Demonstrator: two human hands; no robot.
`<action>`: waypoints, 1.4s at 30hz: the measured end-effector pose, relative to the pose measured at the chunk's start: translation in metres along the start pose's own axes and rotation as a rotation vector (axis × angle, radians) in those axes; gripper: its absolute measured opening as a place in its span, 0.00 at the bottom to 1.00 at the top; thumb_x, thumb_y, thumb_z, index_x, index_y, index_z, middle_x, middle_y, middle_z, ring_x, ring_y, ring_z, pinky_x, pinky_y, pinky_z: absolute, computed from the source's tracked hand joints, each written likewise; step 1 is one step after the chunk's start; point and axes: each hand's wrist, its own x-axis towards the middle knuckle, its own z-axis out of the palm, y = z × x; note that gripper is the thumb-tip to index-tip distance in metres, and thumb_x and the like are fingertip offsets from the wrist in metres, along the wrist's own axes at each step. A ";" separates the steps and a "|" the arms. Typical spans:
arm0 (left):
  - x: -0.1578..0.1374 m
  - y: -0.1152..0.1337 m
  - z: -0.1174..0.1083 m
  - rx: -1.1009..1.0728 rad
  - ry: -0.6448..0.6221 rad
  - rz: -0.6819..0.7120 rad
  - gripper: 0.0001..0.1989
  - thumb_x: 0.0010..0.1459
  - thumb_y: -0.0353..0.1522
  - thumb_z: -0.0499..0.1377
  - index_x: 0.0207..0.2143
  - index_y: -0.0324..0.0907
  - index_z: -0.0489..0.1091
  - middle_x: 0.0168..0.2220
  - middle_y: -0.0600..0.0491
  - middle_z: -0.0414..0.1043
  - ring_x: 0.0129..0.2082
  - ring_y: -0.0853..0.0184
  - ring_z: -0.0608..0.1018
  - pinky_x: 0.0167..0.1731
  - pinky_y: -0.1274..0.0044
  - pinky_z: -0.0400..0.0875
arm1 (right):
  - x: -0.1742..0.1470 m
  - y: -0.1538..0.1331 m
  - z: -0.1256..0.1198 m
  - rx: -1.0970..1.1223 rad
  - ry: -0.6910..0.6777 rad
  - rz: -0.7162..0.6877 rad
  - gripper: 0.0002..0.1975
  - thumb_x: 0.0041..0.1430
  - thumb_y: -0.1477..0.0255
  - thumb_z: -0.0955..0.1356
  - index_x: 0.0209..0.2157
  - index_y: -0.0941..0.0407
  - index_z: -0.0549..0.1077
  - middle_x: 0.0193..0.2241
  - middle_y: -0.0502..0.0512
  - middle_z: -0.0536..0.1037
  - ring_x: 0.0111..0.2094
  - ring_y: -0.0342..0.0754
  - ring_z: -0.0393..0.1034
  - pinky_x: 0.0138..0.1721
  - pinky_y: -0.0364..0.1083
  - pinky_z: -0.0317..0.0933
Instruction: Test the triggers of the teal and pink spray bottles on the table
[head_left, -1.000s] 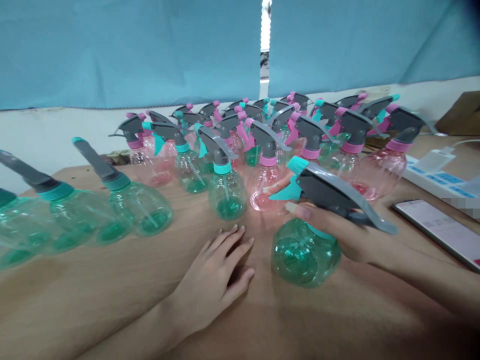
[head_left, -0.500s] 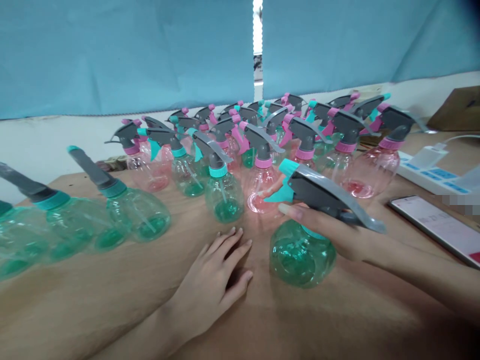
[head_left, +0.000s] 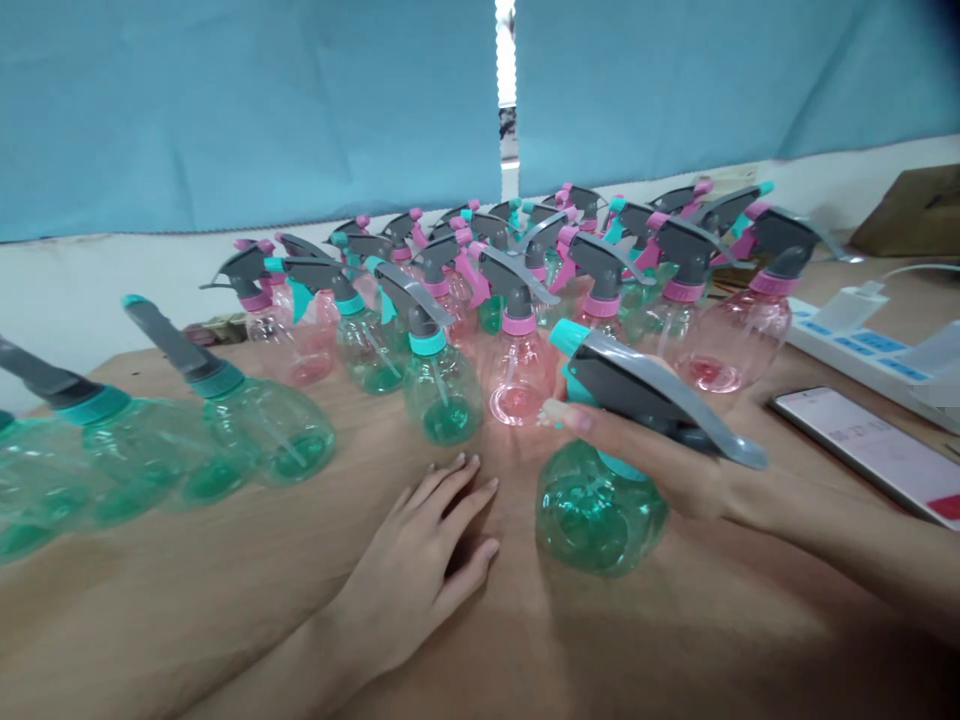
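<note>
Squeezing trigger (head_left: pixel 576 382) on green spray bottle (head_left: pixel 600 515), right grip (head_left: pixel 686 472) now curled tighter

A small workshop is suggested by the many spray bottles (head_left: pixel 517 365) massed toward the far edge of a wooden table (head_left: pixel 480 660), beyond which blue cloth (head_left: pixel 225 100) is hung

A wooden tabletop (head_left: pixel 187 590) spreads beneath the left hand (head_left: pixel 420 570) and the right hand (head_left: pixel 675 465). Well beyond both, blue cloth (head_left: pixel 225 110) hangs across the view, white wall (head_left: pixel 75 285) showing under its lower edge. Straight ahead of the hands a narrow upright gap (head_left: pixel 508 130) splits the cloth — bright white at its top. Soft shadow (head_left: pixel 592 650) darkens the wood on the near side of the right hand.
</note>
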 end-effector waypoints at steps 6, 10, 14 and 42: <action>-0.001 0.000 0.002 -0.001 0.007 0.001 0.20 0.66 0.37 0.52 0.59 0.41 0.61 0.61 0.46 0.61 0.60 0.56 0.63 0.56 0.61 0.61 | 0.002 0.000 0.010 0.155 0.039 0.048 0.08 0.58 0.61 0.65 0.31 0.50 0.68 0.24 0.47 0.69 0.24 0.43 0.65 0.25 0.44 0.60; -0.001 -0.001 0.003 -0.008 0.025 0.001 0.20 0.66 0.37 0.51 0.58 0.42 0.61 0.60 0.46 0.61 0.60 0.56 0.63 0.56 0.62 0.60 | 0.002 0.001 0.010 0.224 0.026 0.071 0.08 0.57 0.63 0.67 0.36 0.50 0.69 0.28 0.47 0.71 0.27 0.43 0.68 0.28 0.44 0.64; 0.000 0.000 0.003 -0.001 0.030 -0.005 0.20 0.65 0.36 0.52 0.58 0.42 0.61 0.61 0.46 0.61 0.59 0.56 0.64 0.56 0.62 0.60 | 0.001 0.005 0.009 0.206 0.001 0.096 0.19 0.54 0.56 0.68 0.46 0.48 0.69 0.27 0.47 0.70 0.24 0.43 0.64 0.23 0.43 0.60; -0.040 -0.001 -0.007 0.008 0.040 -0.012 0.19 0.66 0.36 0.52 0.57 0.40 0.63 0.60 0.45 0.62 0.60 0.56 0.64 0.56 0.63 0.61 | -0.027 -0.016 0.003 -0.187 -0.041 0.160 0.17 0.52 0.61 0.72 0.42 0.52 0.71 0.38 0.50 0.79 0.40 0.52 0.73 0.40 0.50 0.67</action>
